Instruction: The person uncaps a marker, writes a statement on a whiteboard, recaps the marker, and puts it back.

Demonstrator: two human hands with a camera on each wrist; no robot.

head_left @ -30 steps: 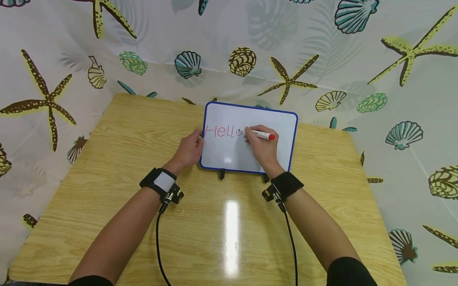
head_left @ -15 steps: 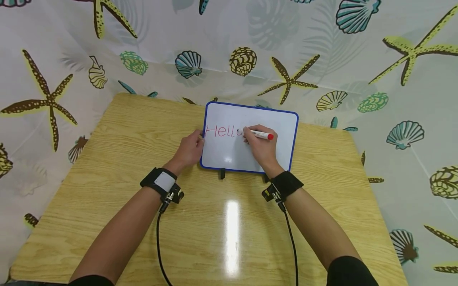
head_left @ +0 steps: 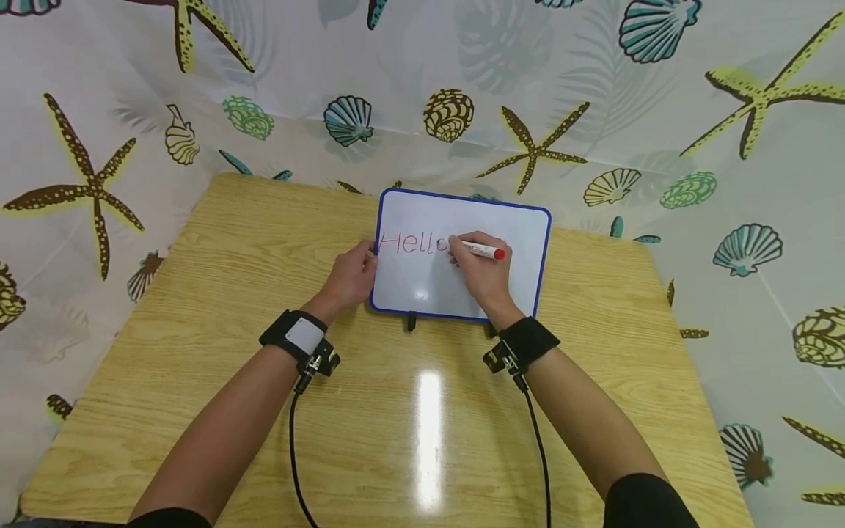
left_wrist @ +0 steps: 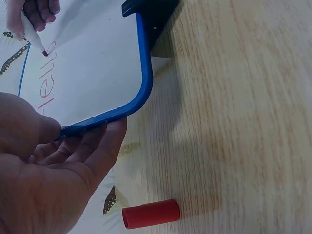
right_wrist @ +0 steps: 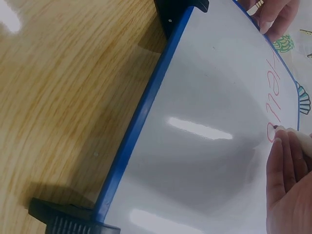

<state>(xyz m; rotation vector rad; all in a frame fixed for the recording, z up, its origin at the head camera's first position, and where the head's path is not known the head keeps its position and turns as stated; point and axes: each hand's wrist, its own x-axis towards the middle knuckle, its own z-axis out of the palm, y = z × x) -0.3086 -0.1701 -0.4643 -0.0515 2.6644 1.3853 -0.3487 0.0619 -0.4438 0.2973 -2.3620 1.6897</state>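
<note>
While the left hand (head_left: 346,277) pinches the whiteboard (head_left: 422,279) by its edge, the right hand (head_left: 487,273) grasps a marker (head_left: 482,249), tip at the red "Hello" lettering (head_left: 412,243).

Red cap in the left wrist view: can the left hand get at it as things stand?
Probably, yes: nothing seen in that view stands between the red cap and the left hand. But the hand grips the edge of the whiteboard, so it would likely need to let go first.
</note>
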